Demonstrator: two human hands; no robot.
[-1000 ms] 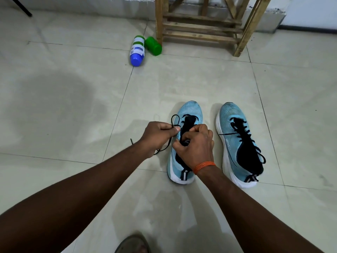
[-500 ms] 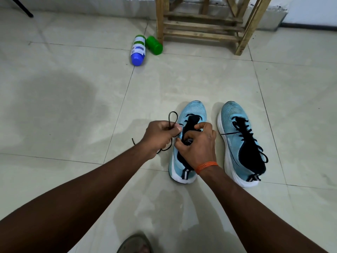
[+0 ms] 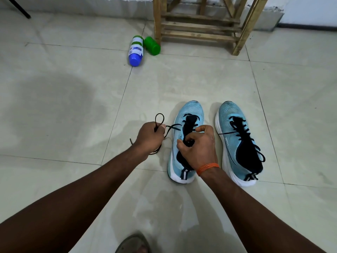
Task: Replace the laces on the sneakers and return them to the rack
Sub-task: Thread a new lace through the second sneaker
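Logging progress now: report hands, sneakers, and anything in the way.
Left hand grips black lace. Right hand grips partly laced sneaker at tongue. Laced sneaker beside it. Bottles by rack, out of the way.

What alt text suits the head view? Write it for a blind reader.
A left hand grips a black lace while the right hand pinches the tongue of a light-blue sneaker on the floor. A laced sneaker stands beside it, a wooden rack beyond.

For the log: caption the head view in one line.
Left hand grips the black lace of a light-blue sneaker, right hand grips its tongue; the laced mate stands beside.
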